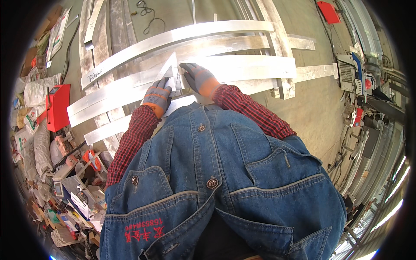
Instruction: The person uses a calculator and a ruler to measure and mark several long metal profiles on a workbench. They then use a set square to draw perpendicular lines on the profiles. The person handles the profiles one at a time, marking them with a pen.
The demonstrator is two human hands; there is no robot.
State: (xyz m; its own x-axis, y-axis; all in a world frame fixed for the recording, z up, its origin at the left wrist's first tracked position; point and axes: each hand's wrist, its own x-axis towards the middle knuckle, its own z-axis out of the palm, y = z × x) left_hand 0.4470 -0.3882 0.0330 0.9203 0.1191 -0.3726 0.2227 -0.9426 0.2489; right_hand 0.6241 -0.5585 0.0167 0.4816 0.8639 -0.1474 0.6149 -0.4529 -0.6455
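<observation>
My left hand [157,96], in a grey and orange work glove, holds a metal set square [169,69] down on a bright flat metal bar [125,90]. The triangle's point faces away from me. Just to its right is my right hand [201,79], gloved alike, with its fingers curled in toward the triangle's edge. What those fingers hold, if anything, I cannot make out. Glare washes out the bar beside them. Another long metal bar [173,38] lies beyond, roughly parallel.
Thick metal beams [277,43] run away from me under the bars. A red box [58,107] stands at the left, near piled bags and clutter [41,147]. A black cable [149,19] lies on the floor ahead. A grey crate [346,73] is at the right.
</observation>
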